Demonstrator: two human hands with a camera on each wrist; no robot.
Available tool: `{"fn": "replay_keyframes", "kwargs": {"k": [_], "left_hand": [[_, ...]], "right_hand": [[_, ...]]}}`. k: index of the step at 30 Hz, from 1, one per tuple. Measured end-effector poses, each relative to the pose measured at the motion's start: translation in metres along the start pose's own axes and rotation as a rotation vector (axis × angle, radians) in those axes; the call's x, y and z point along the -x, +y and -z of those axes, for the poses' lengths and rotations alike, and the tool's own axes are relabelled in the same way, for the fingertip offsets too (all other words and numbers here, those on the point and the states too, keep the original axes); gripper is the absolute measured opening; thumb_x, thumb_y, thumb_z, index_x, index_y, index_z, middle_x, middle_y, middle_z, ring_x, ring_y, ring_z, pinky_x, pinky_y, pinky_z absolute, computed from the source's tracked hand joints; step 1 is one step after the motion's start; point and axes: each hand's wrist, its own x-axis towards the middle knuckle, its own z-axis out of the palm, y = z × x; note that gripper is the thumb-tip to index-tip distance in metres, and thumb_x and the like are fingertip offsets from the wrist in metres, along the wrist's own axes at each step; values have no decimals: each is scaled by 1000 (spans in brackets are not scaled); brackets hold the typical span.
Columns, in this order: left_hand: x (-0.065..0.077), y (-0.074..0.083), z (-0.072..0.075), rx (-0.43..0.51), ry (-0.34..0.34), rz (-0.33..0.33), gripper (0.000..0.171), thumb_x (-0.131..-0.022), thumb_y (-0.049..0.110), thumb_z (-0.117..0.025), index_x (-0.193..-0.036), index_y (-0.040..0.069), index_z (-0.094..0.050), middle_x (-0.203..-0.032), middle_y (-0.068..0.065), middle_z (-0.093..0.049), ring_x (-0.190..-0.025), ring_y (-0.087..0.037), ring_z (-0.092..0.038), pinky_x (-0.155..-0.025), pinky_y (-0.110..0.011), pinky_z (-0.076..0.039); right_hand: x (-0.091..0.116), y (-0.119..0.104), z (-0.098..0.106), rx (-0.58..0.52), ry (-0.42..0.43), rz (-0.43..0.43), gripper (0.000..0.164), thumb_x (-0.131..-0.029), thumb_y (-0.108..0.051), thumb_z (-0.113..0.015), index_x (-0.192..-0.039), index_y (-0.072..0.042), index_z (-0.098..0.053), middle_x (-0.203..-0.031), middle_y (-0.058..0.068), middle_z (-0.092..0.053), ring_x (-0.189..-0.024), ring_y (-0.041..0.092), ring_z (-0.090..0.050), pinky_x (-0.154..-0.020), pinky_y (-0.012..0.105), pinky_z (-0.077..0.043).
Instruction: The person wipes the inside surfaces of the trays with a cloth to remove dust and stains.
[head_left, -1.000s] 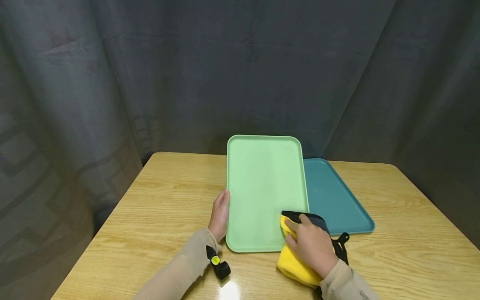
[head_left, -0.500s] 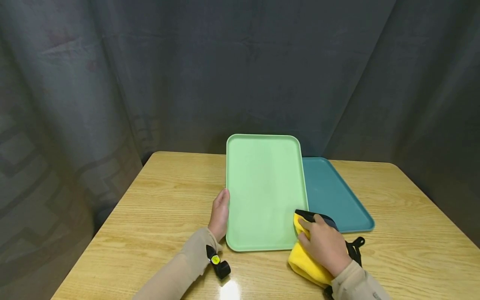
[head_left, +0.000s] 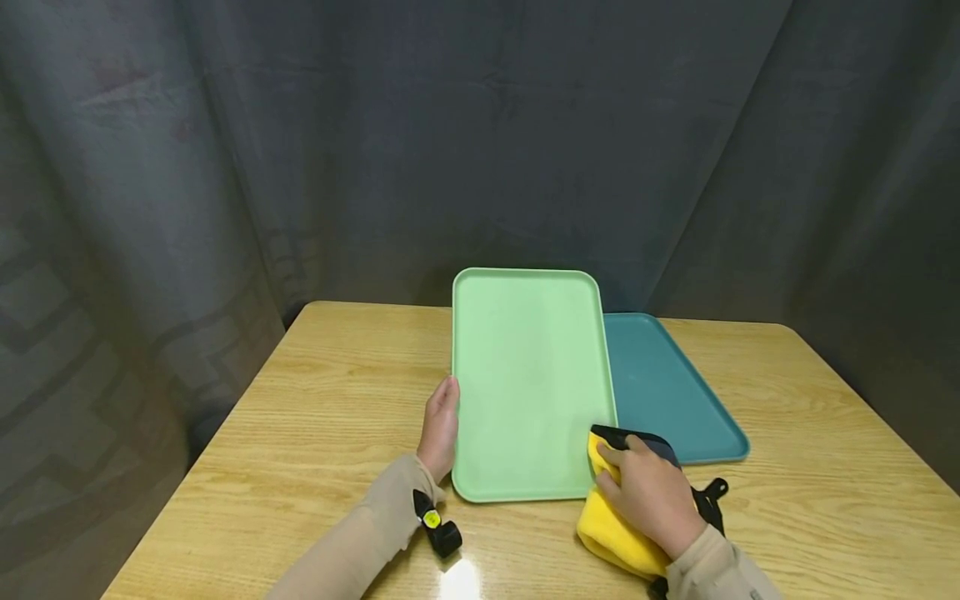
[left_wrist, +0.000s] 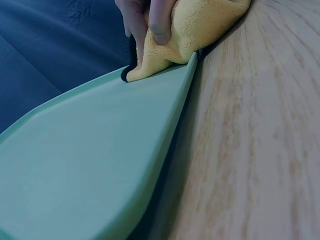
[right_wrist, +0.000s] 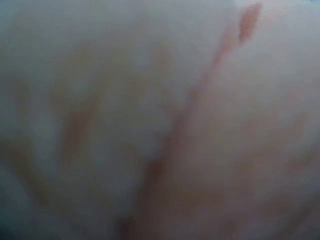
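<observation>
In the head view a light green tray (head_left: pixel 532 383) is propped at a tilt, its far end raised. My left hand (head_left: pixel 439 425) holds it by the left edge; the fingers behind the tray are hidden. At the near right corner, my right hand (head_left: pixel 651 493) grips a bunched yellow cloth (head_left: pixel 618 533) with a black border and dark grey back. The left wrist view shows the cloth (left_wrist: pixel 205 25) pressed over the rim of the tray (left_wrist: pixel 95 150), pinched by the right fingers (left_wrist: pixel 161 22). The right wrist view is a pale blur.
A teal tray (head_left: pixel 675 400) lies on the wooden table (head_left: pixel 322 392) at the right, partly covered by the green one. Dark grey curtains (head_left: pixel 480 150) hang behind the table. A black strap loop (head_left: pixel 712 492) sticks out beside the right hand.
My right hand and the cloth have slid rightward along the green tray's near right corner, then slightly toward me. The left hand and the tray have stayed almost still.
</observation>
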Motion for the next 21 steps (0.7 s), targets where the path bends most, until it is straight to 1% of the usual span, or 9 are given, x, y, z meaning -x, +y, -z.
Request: {"fn": "replay_keyframes", "kwargs": {"k": [4, 12, 16, 21], "left_hand": [[0, -1, 0, 0, 4, -13, 55, -104, 31, -26, -146, -4, -18, -155, -21, -12, -145, -36, -7, -119, -48, -7], [0, -1, 0, -1, 7, 5, 55, -104, 32, -26, -147, -2, -18, -156, -19, -12, -145, -35, -6, -119, -48, -7], [-1, -2, 1, -12, 2, 5, 57, -104, 34, -27, -147, -2, -17, -156, -19, -11, -145, -36, -6, -119, -49, -7], [0, 0, 0, -10, 2, 11, 57, -104, 33, -26, -147, -2, -17, -156, -19, -11, -145, -35, -5, -119, -48, -7]], "right_hand": [[1, -1, -2, 6, 20, 9, 35, -83, -21, -61, -115, -10, -68, -108, 23, -61, -52, 20, -46, -47, 32, -39], [3, -3, -5, 13, 42, 25, 33, -82, -20, -62, -114, -11, -68, -113, 26, -60, -54, 23, -53, -47, 32, -40], [3, -4, -5, 9, 41, 37, 33, -83, -20, -62, -114, -11, -68, -113, 26, -60, -52, 21, -50, -46, 31, -39], [2, -7, -6, 5, 54, 59, 31, -82, -19, -62, -112, -13, -69, -111, 23, -61, -51, 19, -49, -45, 30, -38]]}}
